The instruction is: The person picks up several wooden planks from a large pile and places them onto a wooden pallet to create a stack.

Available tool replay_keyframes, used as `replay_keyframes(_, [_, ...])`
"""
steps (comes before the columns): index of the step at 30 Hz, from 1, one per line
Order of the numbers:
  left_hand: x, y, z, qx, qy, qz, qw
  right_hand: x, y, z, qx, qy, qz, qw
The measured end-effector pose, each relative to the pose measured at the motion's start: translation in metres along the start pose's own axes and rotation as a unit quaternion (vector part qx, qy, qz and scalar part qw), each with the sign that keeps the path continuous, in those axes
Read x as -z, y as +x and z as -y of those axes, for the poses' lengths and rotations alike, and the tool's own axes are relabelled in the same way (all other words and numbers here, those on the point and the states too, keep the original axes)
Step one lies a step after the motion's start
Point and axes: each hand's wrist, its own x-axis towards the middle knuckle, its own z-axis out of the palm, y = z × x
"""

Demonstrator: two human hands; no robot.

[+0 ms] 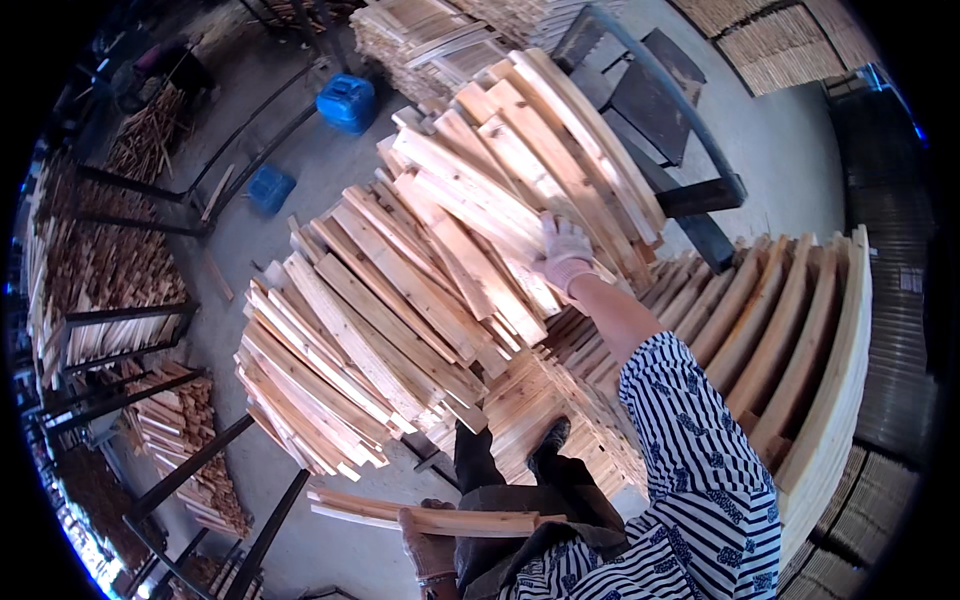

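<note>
My right hand (566, 250), in a pale glove, reaches forward over a large heap of wooden slats. Its fingers close around the near end of a light wooden slat (470, 200) that lies slantwise on top of the others. My left hand (430, 548), also gloved, is low in front of my body. It grips a couple of wooden slats (365, 508) held roughly level, pointing left. The heap spreads in a fan, with a left group of slats (350, 330) and a far right group (565, 140). Part of the left fingers is hidden beneath the held slats.
Stacked curved boards (800, 330) rise close on my right. A dark metal frame (700, 195) stands beyond the heap. Blue jugs (346, 103) sit on the floor at far left. Metal racks with more wood (110, 260) line the left side. Boards (520, 400) lie near my feet.
</note>
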Motion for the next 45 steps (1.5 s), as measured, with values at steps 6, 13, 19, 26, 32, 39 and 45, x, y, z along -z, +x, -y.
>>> replay_keyframes(6, [-0.026, 0.004, -0.004, 0.013, 0.030, 0.063, 0.998, -0.018, -0.021, 0.022, -0.021, 0.057, 0.028, 0.998])
replay_keyframes(13, [-0.102, -0.017, -0.036, -0.049, 0.125, 0.210, 0.968, 0.019, -0.206, 0.057, -0.006, 0.406, 0.202, 0.891])
replay_keyframes(19, [-0.164, -0.028, -0.027, 0.030, 0.216, 0.408, 0.886, 0.053, -0.325, -0.007, 0.191, 0.443, 0.190, 0.855])
replay_keyframes(26, [-0.237, -0.150, -0.011, -0.112, 0.274, 0.439, 0.848, 0.118, -0.380, -0.012, 0.196, 0.471, 0.054, 0.858])
replay_keyframes(32, [-0.283, -0.281, 0.006, -0.249, 0.322, 0.549, 0.730, 0.210, -0.459, -0.081, 0.222, 0.545, -0.070, 0.805])
replay_keyframes(39, [-0.354, -0.377, 0.057, -0.394, 0.287, 0.699, 0.523, 0.263, -0.548, -0.176, 0.223, 0.435, -0.417, 0.766])
replay_keyframes(45, [-0.376, -0.463, 0.165, -0.608, 0.214, 0.761, 0.066, 0.282, -0.647, -0.271, 0.107, 0.386, -0.449, 0.799])
